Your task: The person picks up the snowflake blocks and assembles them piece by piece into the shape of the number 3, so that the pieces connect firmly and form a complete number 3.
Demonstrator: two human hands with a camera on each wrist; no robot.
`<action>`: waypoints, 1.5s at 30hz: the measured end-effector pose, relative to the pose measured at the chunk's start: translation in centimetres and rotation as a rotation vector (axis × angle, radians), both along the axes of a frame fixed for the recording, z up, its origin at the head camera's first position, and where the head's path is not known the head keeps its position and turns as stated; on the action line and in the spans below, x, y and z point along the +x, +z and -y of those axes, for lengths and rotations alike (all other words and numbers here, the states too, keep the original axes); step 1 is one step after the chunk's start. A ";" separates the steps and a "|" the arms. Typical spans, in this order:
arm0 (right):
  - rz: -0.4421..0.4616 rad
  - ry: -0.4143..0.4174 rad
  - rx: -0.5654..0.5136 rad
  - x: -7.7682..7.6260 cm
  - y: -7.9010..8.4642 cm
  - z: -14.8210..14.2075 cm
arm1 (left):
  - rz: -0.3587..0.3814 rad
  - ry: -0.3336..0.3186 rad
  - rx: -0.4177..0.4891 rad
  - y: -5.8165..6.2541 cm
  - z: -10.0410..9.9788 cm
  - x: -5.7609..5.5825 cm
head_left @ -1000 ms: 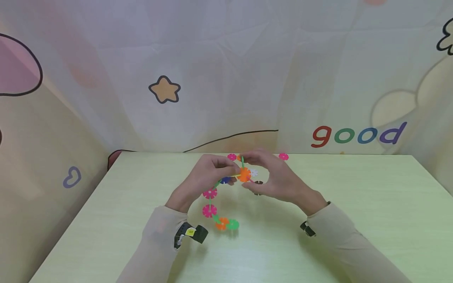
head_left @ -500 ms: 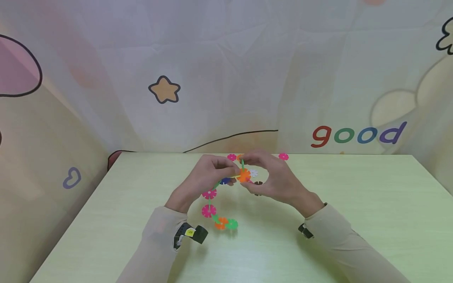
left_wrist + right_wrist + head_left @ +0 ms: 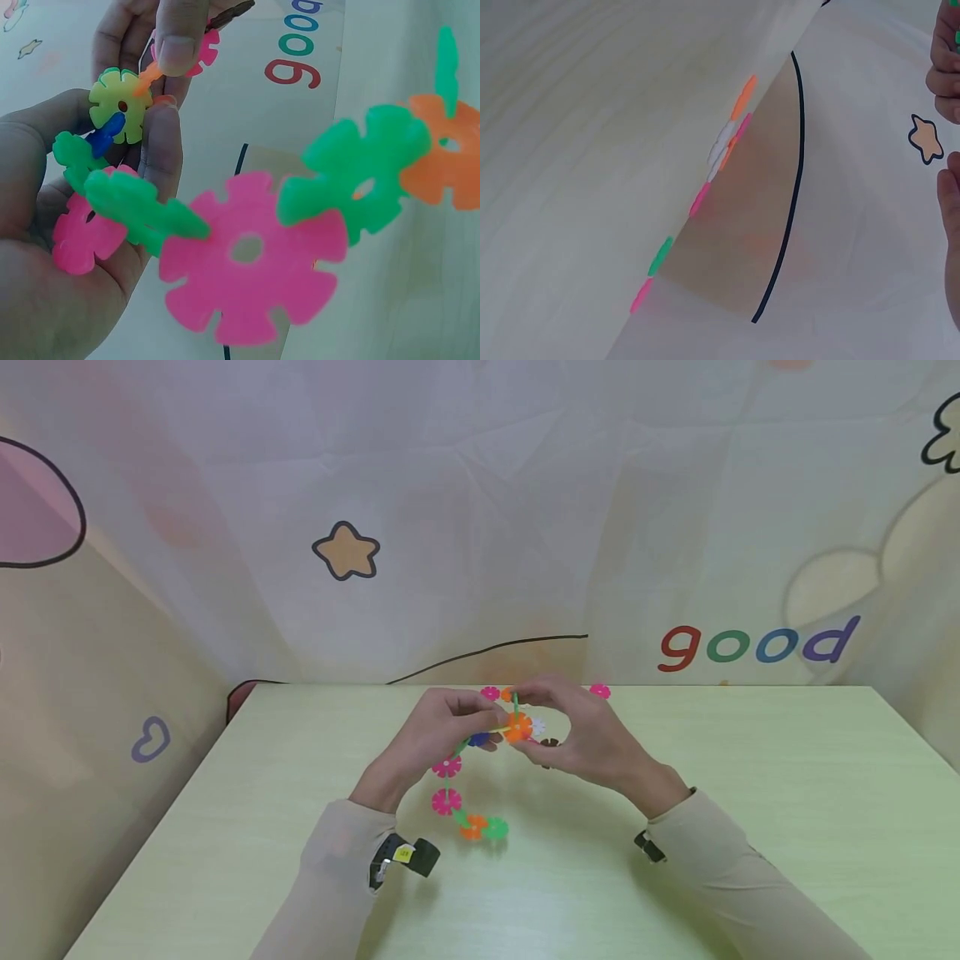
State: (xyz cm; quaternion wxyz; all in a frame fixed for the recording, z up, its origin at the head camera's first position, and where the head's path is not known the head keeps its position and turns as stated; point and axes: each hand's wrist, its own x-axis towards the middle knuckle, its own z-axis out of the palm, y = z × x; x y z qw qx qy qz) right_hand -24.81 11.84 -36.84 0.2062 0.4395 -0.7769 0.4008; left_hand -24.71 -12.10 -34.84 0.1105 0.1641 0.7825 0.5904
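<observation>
A chain of interlocked flower-shaped plastic discs hangs between the two hands above the table. The left hand (image 3: 442, 731) pinches a yellow disc (image 3: 109, 94), seen edge-on in the head view. The right hand (image 3: 592, 731) curls its thumb and index finger around an orange disc (image 3: 517, 727) joined to it, with a green disc (image 3: 515, 702) at the index fingertip and a pink one at the thumb. Below the left hand the chain runs through a blue disc (image 3: 478, 740), a pink disc (image 3: 255, 292), an orange disc (image 3: 473, 827) and a green end disc (image 3: 496, 828).
Loose discs lie by the far edge of the table (image 3: 750, 827): a pink disc (image 3: 599, 691), another pink disc (image 3: 490, 693) and a white disc (image 3: 538, 726). The right wrist view has several there, among them a green disc (image 3: 660, 256). A printed cloth (image 3: 480, 527) stands behind.
Both hands stay nearly in place. The orange disc between them tilts slightly, and the hanging end of the chain rises a little and sways right.
</observation>
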 end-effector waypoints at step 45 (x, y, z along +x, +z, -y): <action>0.606 -0.258 0.322 -9.1 -2.3 -3.6 | -0.063 0.101 0.080 -1.1 -0.1 -0.7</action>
